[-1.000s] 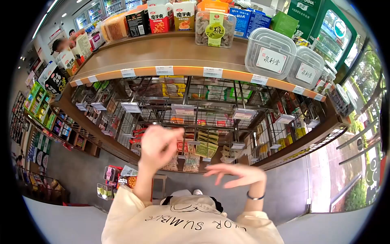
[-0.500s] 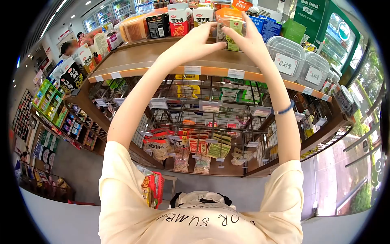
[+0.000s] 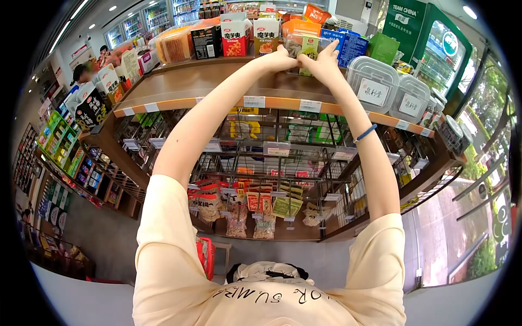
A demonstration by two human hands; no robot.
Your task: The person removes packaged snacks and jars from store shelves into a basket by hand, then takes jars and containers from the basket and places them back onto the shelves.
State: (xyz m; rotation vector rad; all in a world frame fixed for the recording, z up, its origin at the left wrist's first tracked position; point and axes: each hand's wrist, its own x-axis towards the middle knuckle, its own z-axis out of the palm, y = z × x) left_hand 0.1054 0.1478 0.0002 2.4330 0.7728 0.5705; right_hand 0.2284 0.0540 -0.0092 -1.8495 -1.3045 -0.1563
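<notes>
At the shelf top, a clear plastic package with a green label (image 3: 309, 49) stands between my two hands, dark contents showing through its side. My left hand (image 3: 281, 61) presses against its left side, fingers curled around it. From the right, my right hand (image 3: 323, 63) holds it, with the thumb at the lower front and the index finger stretched up beside it. Some fingertips are hidden behind the package. Just behind it are orange packs (image 3: 304, 26), and a white-and-orange box (image 3: 266, 37) stands to its left.
Below is the brown shelf top (image 3: 212, 81), edged with price tags. Blue boxes (image 3: 353, 50), a green box (image 3: 383, 48) and lidded clear tubs (image 3: 373, 81) stand right. Bagged snacks (image 3: 263, 212) hang lower down. A red basket (image 3: 205, 255) is near my body; another person (image 3: 81, 73) is far left.
The package has come down and back onto the shelf among the other goods, with both hands lowered around it. My view has shifted slightly.
</notes>
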